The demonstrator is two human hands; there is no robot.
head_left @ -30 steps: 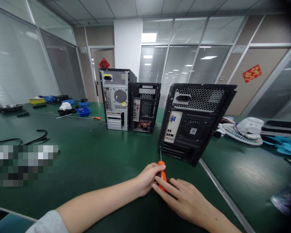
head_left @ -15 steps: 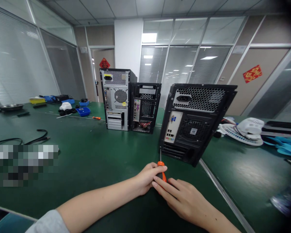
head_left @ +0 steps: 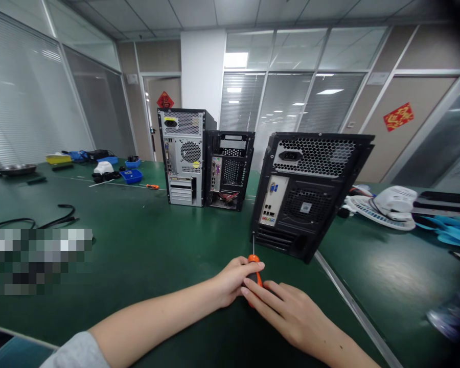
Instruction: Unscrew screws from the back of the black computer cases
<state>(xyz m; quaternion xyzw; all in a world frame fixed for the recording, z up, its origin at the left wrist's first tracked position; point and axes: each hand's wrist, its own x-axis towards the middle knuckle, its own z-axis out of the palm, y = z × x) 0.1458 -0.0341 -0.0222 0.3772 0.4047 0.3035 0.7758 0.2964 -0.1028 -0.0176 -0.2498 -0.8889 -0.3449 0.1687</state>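
An orange and black screwdriver (head_left: pixel 254 258) points away from me, its shaft tip at the lower left corner of a black computer tower (head_left: pixel 310 204). My left hand (head_left: pixel 233 280) is closed round the front of its handle, thumb on top. Against the rear of the handle, the fingers of my right hand (head_left: pixel 283 309) press together from the right side. Whether the tip touches a screw cannot be made out. The tower stands upright with its back panel facing me, showing ports, a honeycomb grille and a power socket.
A silver-backed tower (head_left: pixel 182 153) and a smaller black tower (head_left: pixel 230 168) stand behind. Another screwdriver (head_left: pixel 152 187) lies near blue trays (head_left: pixel 131 176). Black cables (head_left: pixel 57 217) are at left; a white fan part (head_left: pixel 394 202) and blue blades (head_left: pixel 452 230) at right.
My right fingers have shifted slightly on the screwdriver handle, and more orange shows below them. My left hand and the towers look still.
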